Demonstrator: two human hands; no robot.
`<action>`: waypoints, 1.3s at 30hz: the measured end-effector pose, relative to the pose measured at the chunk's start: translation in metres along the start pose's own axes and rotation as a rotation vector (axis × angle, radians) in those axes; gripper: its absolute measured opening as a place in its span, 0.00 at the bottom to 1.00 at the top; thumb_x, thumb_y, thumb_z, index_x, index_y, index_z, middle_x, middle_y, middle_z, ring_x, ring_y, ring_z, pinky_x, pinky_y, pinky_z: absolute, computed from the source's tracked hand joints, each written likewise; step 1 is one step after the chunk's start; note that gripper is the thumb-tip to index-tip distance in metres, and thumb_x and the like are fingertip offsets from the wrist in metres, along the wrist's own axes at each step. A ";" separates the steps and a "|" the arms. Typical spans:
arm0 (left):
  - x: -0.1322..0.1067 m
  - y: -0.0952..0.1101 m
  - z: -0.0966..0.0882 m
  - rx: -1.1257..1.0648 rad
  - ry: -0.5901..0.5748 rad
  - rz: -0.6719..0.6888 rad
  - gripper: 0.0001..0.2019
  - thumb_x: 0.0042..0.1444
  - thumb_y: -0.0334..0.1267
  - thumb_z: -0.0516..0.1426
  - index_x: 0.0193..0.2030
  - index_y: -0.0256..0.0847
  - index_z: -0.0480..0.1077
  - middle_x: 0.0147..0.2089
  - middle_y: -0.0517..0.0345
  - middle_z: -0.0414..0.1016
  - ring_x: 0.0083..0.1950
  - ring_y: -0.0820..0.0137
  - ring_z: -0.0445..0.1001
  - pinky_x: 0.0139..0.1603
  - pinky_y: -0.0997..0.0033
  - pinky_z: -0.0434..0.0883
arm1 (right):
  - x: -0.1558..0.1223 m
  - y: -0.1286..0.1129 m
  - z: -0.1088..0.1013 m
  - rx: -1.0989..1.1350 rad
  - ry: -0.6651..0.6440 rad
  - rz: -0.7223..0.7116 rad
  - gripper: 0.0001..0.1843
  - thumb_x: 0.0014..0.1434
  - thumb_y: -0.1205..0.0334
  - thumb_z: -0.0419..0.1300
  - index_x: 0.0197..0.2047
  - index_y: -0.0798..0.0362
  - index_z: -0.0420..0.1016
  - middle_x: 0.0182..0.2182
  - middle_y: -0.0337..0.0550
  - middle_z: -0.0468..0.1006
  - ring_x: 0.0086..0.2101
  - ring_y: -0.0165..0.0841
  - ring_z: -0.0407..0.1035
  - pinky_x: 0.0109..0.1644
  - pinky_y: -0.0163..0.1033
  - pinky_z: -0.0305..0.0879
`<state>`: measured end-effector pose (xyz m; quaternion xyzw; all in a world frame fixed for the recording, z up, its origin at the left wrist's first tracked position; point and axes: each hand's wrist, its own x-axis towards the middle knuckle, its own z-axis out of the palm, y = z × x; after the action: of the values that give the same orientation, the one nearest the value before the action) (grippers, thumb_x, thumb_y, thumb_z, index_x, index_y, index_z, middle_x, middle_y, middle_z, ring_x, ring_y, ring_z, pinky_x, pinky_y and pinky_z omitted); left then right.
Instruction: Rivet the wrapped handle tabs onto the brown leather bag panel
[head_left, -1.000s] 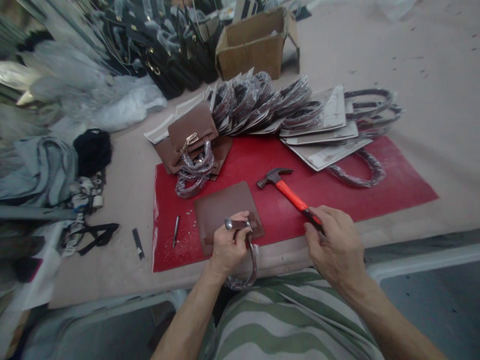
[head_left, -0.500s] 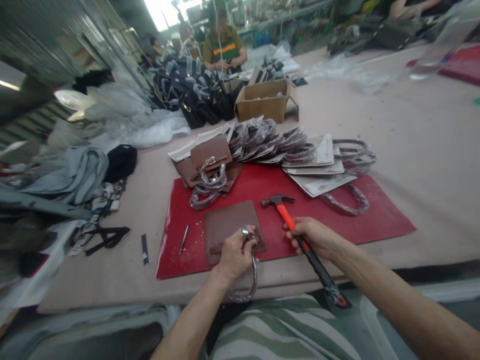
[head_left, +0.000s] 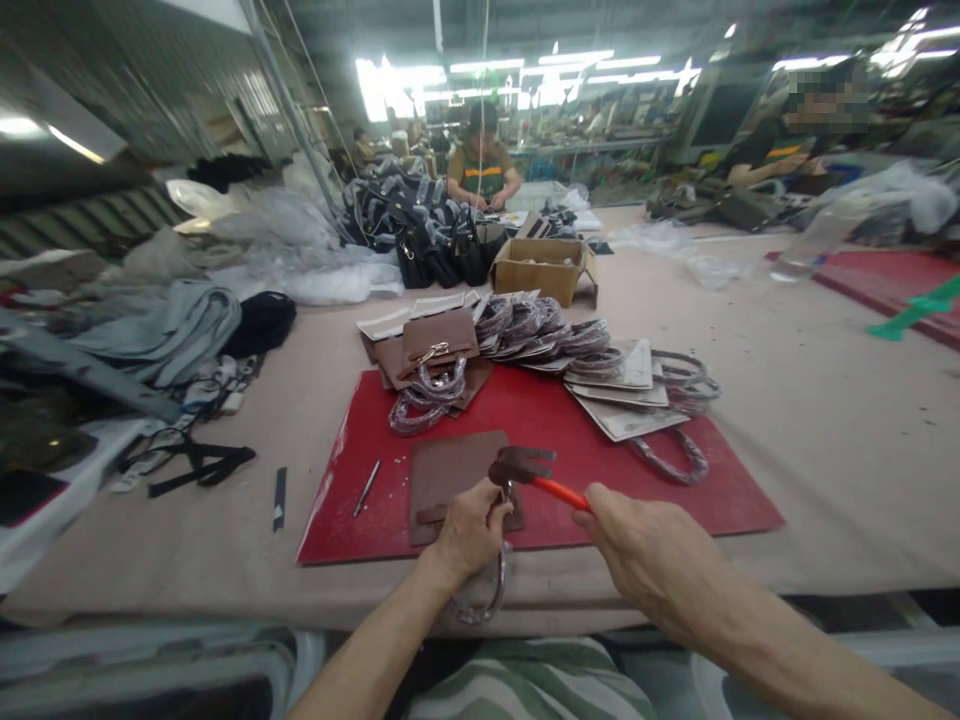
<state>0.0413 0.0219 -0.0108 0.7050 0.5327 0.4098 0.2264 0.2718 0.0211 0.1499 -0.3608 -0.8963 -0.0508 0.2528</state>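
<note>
No readable text, label, brand or number in view.
- Hammer (head_left: pixel 559 490) in right hand (head_left: pixel 645 555): orange grip, no marking legible.
- Wrapped handle (head_left: pixel 487 605) gripped by left hand (head_left: pixel 469 530): clear film, no print legible.
- Brown panel (head_left: pixel 450 470) under left hand: no stamp visible.
- Card sheets (head_left: pixel 626 400) beyond right hand: surfaces pale, too small and blurred to read.
- Cardboard box (head_left: pixel 541 270) far beyond both hands: no print legible.
</note>
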 end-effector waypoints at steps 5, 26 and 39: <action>0.000 -0.001 0.000 -0.052 -0.014 0.024 0.10 0.60 0.28 0.55 0.46 0.42 0.71 0.46 0.53 0.79 0.48 0.62 0.78 0.51 0.64 0.74 | 0.004 -0.007 -0.015 0.069 0.244 0.152 0.11 0.71 0.62 0.47 0.34 0.47 0.59 0.19 0.34 0.65 0.17 0.29 0.58 0.24 0.38 0.47; 0.003 0.006 -0.007 0.014 -0.041 -0.021 0.08 0.60 0.29 0.55 0.45 0.41 0.70 0.46 0.53 0.78 0.49 0.64 0.77 0.53 0.66 0.74 | -0.033 0.067 0.134 -0.144 -0.117 0.359 0.20 0.69 0.54 0.48 0.53 0.58 0.71 0.51 0.61 0.76 0.47 0.49 0.73 0.44 0.49 0.68; 0.013 -0.017 -0.102 -0.204 0.439 -0.622 0.15 0.66 0.45 0.49 0.46 0.37 0.70 0.46 0.48 0.79 0.41 0.68 0.79 0.43 0.69 0.76 | -0.031 -0.007 0.199 -0.010 -0.004 -0.024 0.28 0.69 0.50 0.48 0.65 0.57 0.65 0.63 0.52 0.71 0.61 0.49 0.64 0.63 0.58 0.60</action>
<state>-0.0506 0.0276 0.0380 0.3794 0.7133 0.5133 0.2894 0.2030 0.0508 -0.0377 -0.3513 -0.9007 -0.0576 0.2488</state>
